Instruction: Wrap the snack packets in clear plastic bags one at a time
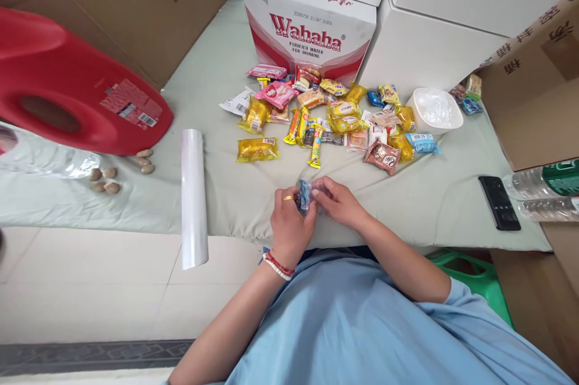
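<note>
My left hand (291, 225), with a ring and bracelets, is closed on a small blue snack packet (304, 193) above the near edge of the table. Clear plastic film (317, 189) is around or against that packet, and the fingers of my right hand (340, 204) pinch it from the right side. Fingers cover much of both. Just beyond my hands lies a small yellow snack bar (315, 149). Behind it spreads a pile of wrapped snacks, among them a brown packet (382, 156), a pink packet (277, 94) and a yellow-wrapped cake (257, 149).
A white plastic roll (194, 192) overhangs the table edge at left, near a large red jug (90, 89) and several nuts (109, 173). A Wahaba-style water carton (312, 29) stands at the back. On the right are a white bowl (435, 125), a phone (499, 203) and bottles (531, 183).
</note>
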### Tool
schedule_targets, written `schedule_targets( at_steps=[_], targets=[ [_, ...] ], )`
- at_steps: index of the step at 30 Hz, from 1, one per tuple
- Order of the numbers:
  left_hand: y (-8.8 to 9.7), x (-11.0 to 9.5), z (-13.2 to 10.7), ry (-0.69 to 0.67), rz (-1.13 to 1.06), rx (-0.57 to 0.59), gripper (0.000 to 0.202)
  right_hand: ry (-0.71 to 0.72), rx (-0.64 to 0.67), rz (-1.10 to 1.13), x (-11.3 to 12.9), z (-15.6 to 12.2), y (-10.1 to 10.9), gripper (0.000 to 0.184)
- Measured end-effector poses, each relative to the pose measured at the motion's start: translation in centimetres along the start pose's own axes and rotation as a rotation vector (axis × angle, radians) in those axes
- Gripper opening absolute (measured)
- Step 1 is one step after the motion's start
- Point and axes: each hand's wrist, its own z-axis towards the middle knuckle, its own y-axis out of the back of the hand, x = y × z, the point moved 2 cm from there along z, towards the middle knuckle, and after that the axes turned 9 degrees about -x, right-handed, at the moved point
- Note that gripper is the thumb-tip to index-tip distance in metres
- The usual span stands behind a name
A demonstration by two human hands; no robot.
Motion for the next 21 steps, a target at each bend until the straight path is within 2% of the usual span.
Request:
schedule_targets(
  at_steps=[2,3,5,7,9,11,13,15,17,18,21],
  targets=[
    [-0.3,-1.0,-0.9,-0.120,-0.052,-0.033,0.029,-0.089,0.000,0.177,-0.2,-1.3,0.2,0.036],
    [-0.6,-1.5,-1.3,-0.205,-0.060,-0.007,0.029,-0.123,-0.018,0.253,-0.5,-2.0,0.5,0.041],
    [-1.1,-2.2,-2.3,-0.387,-0.072,0.101,0.036,-0.185,-0.071,0.366,-1.1,-3.2,1.2,0.046],
    [-1.5,-2.6,-3.0,-0.502,-0.120,0.205,0.042,-0.224,-0.094,0.426,-1.8,-4.2,2.0,0.047],
    [-1.6,-2.7,-3.2,-0.505,-0.232,0.288,0.039,-0.218,-0.080,0.442,-2.5,-4.9,3.0,0.048],
    [-1.6,-2.9,-3.0,-0.441,-0.374,0.392,0.038,-0.184,-0.057,0.410,-3.0,-5.5,4.1,0.050],
    [-1.7,-3.1,-2.6,-0.385,-0.468,0.493,0.048,-0.149,-0.036,0.339,-3.4,-5.9,5.3,0.050],
    [-1.8,-3.1,-2.1,-0.376,-0.471,0.544,0.053,-0.120,-0.042,0.264,-3.8,-6.4,7.0,0.047],
    [-1.6,-2.2,-1.6,-0.403,-0.389,0.506,0.047,-0.116,-0.148,0.220,-4.5,-6.7,9.9,0.042],
    [-1.3,-1.3,-1.3,-0.415,-0.328,0.447,0.041,-0.123,-0.254,0.213,-4.9,-6.7,12.1,0.040],
    [-0.3,3.0,-0.3,-0.369,-0.123,0.284,0.031,-0.137,-0.712,0.269,-6.8,-6.1,21.1,0.035]
  ],
)
